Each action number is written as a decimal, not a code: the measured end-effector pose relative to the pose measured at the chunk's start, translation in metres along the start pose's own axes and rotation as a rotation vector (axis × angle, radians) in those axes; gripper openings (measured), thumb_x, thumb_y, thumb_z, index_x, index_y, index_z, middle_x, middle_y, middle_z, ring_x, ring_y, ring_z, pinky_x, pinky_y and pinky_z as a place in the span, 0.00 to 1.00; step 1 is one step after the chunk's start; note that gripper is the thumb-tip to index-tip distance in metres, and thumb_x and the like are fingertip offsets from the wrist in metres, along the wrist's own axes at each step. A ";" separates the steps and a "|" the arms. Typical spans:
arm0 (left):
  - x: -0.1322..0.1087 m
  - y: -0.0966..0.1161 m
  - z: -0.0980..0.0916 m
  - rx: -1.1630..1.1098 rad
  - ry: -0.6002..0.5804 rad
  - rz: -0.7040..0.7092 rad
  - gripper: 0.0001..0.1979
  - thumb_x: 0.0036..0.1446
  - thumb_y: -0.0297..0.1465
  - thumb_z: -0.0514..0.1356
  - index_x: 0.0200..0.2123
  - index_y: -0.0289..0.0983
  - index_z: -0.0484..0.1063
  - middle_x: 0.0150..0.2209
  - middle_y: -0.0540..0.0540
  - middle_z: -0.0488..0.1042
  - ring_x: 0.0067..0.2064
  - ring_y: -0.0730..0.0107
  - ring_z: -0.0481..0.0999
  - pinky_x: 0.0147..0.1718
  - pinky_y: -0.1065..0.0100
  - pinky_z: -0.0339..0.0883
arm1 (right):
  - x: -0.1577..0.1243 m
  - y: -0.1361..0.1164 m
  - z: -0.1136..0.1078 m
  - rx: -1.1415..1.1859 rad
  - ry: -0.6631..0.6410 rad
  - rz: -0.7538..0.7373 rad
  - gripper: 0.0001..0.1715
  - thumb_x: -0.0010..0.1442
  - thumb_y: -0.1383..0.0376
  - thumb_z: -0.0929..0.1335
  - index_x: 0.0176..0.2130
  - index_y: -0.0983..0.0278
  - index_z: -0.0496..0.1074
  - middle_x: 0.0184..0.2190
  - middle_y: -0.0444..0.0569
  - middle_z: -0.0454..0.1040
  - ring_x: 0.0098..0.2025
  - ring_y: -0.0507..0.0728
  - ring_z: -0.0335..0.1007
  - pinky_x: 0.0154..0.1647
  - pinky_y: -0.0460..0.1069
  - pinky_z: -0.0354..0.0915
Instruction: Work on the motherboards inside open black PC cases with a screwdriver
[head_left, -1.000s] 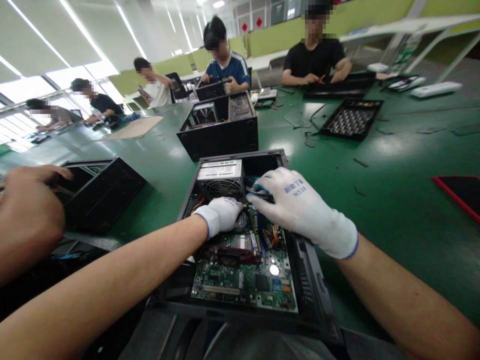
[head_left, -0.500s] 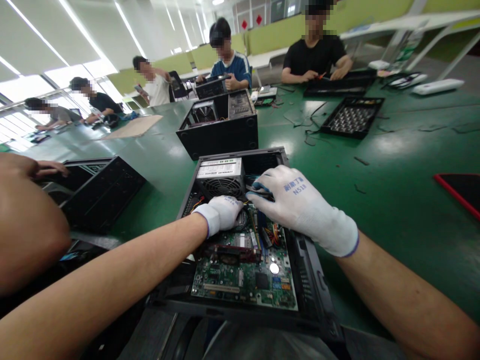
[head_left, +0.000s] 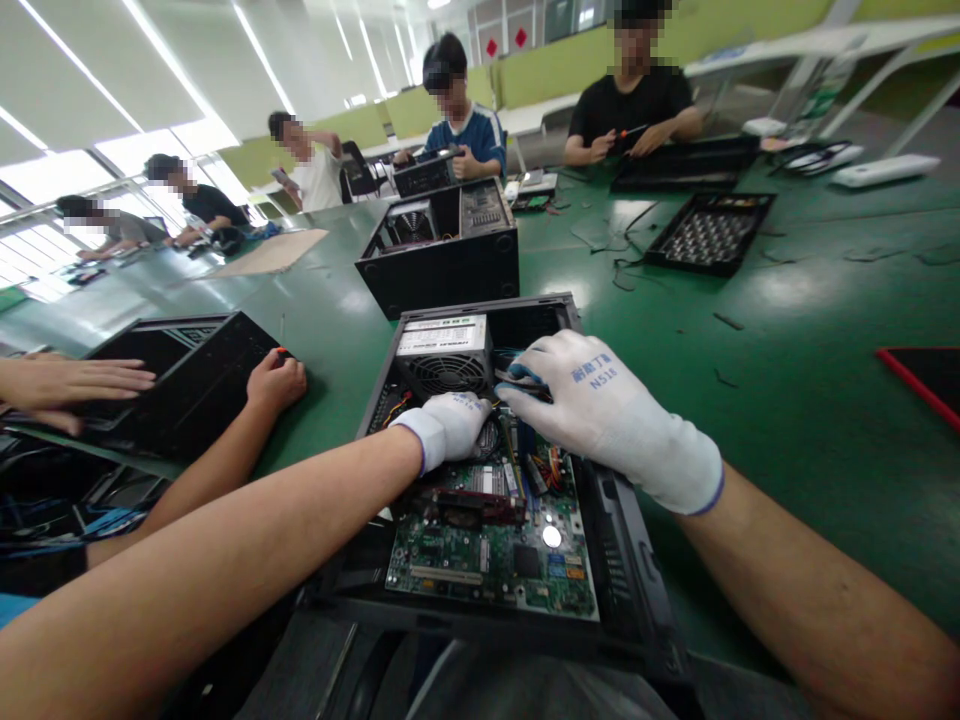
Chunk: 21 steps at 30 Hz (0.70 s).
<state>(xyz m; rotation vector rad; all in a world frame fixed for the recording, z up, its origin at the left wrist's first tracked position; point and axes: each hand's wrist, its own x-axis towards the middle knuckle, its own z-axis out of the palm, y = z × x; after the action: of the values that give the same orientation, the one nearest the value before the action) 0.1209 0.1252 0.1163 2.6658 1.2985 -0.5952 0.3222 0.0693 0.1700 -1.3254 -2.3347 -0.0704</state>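
Lying open at lower centre as a black computer case (head_left: 646,575), presumably for access; exposing a flat green circuit board (head_left: 469,548). Reaching in at mid-frame with the left hand (head_left: 454,425), perhaps steadying, and curling the right hand (head_left: 596,400) inward; hiding fingertips, so not revealing either grip. Wearing knitted white gloves (head_left: 684,470). Facing a boxy, round-grilled power supply (head_left: 442,360), then, at upper centre, another angular case (head_left: 450,270)
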 end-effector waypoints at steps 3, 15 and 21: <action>0.000 0.001 -0.001 0.007 -0.013 0.009 0.28 0.52 0.37 0.71 0.56 0.35 0.74 0.56 0.34 0.79 0.59 0.46 0.79 0.59 0.56 0.72 | 0.000 0.000 0.000 -0.011 -0.004 -0.003 0.21 0.71 0.51 0.66 0.42 0.65 0.78 0.41 0.55 0.78 0.46 0.63 0.71 0.48 0.55 0.60; -0.006 0.002 -0.014 -0.018 -0.035 0.024 0.32 0.49 0.38 0.70 0.57 0.32 0.73 0.54 0.33 0.80 0.55 0.44 0.81 0.54 0.56 0.74 | 0.000 0.002 0.002 -0.009 0.005 -0.008 0.22 0.72 0.50 0.65 0.41 0.64 0.78 0.40 0.54 0.78 0.44 0.62 0.70 0.48 0.54 0.60; -0.024 0.003 -0.032 -0.107 0.038 0.030 0.30 0.59 0.41 0.63 0.61 0.32 0.68 0.54 0.35 0.80 0.54 0.50 0.82 0.52 0.61 0.74 | -0.001 0.001 -0.002 0.119 0.065 0.068 0.22 0.70 0.51 0.66 0.45 0.65 0.78 0.47 0.57 0.79 0.50 0.64 0.73 0.55 0.58 0.65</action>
<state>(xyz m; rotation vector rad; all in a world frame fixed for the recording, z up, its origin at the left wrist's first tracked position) 0.1191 0.1148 0.1551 2.6163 1.2602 -0.4600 0.3243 0.0681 0.1712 -1.3226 -2.2018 0.0449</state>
